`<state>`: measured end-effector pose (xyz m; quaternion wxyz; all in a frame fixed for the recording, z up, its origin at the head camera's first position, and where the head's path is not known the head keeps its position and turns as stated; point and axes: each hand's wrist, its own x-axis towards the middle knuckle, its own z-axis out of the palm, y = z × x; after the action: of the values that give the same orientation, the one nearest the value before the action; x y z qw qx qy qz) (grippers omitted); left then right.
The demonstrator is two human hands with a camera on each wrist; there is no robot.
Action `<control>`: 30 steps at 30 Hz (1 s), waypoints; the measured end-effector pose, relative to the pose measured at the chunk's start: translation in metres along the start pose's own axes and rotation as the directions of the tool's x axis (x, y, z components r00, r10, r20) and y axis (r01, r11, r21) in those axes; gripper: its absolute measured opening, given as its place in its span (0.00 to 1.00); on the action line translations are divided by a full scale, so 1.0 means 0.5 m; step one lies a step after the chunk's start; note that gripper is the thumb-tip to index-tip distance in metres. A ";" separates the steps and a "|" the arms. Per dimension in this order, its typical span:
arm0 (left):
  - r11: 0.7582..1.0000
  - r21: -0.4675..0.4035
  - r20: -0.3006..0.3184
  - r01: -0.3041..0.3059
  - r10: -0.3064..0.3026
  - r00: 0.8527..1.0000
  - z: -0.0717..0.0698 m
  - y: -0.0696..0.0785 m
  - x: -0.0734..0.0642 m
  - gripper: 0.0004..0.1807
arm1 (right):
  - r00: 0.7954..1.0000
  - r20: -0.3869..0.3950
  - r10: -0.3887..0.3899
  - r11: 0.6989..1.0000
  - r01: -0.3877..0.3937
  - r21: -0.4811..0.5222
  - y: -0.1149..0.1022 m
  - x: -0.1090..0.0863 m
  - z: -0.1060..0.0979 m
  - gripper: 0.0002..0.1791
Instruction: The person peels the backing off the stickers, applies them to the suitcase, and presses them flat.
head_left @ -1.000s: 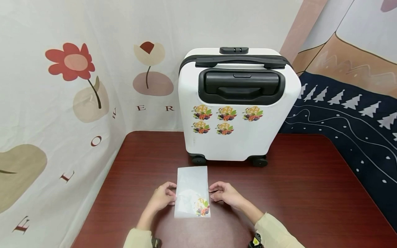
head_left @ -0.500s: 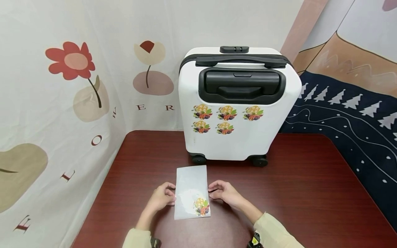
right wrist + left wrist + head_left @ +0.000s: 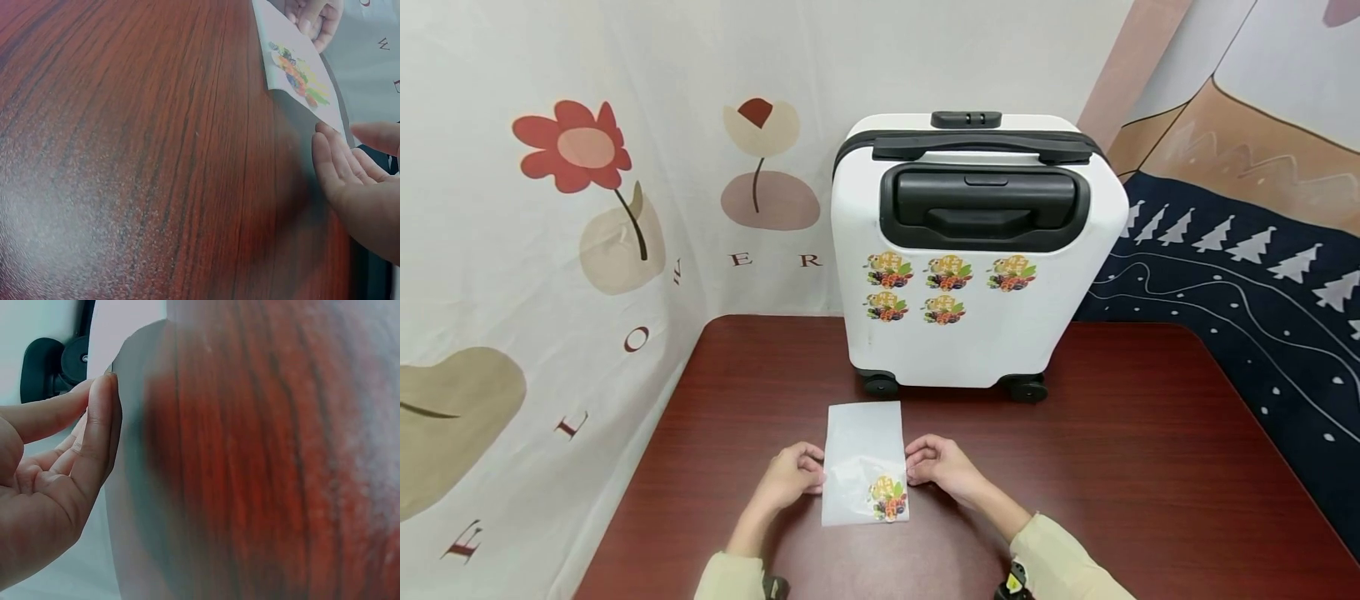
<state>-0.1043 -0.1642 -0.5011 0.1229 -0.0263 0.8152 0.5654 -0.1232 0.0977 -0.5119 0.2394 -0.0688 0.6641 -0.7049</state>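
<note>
A white sticker sheet (image 3: 863, 437) is held low over the table's front half, with one fruit sticker (image 3: 888, 498) at its lower right corner. My left hand (image 3: 792, 475) pinches its left edge; in the left wrist view thumb and fingertips (image 3: 107, 387) meet there. At the right edge is my right hand (image 3: 946, 467). Its fingertips (image 3: 324, 140) touch the sheet's edge from below in the right wrist view, while the thumb stands apart from them. Behind the sheet a white suitcase (image 3: 992, 333) stands upright, bearing several matching fruit stickers (image 3: 949, 273) in two rows.
The dark red wooden table (image 3: 1120, 450) carries the suitcase on its black wheels (image 3: 880, 385). A white printed curtain (image 3: 647, 142) hangs at the left and back. Dark patterned cloth (image 3: 1262, 333) borders the table at the right.
The sheet tilts slightly and then returns nearly to its earlier slant. My right fingers come a little closer to its right edge; the left hand barely moves.
</note>
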 end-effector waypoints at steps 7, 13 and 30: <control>1.000 -0.016 -0.007 -0.001 0.001 1.000 -0.003 0.008 -0.002 0.06 | 0.999 0.003 -0.043 0.991 0.043 -0.130 -0.005 -0.001 0.002 0.11; 1.000 -0.020 -0.011 -0.007 0.007 1.000 -0.011 0.020 -0.003 0.04 | 0.995 -0.005 -0.096 0.973 0.093 -0.209 -0.014 0.001 0.003 0.08; 0.997 -0.036 -0.054 -0.072 0.070 0.996 -0.020 0.062 -0.008 0.04 | 0.981 -0.092 -0.169 0.968 0.147 -0.202 -0.074 0.002 -0.001 0.05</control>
<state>-0.1077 -0.1626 -0.4685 0.0805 -0.0144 0.8076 0.5840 -0.1334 0.0980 -0.4762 0.1381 -0.1063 0.7342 -0.6561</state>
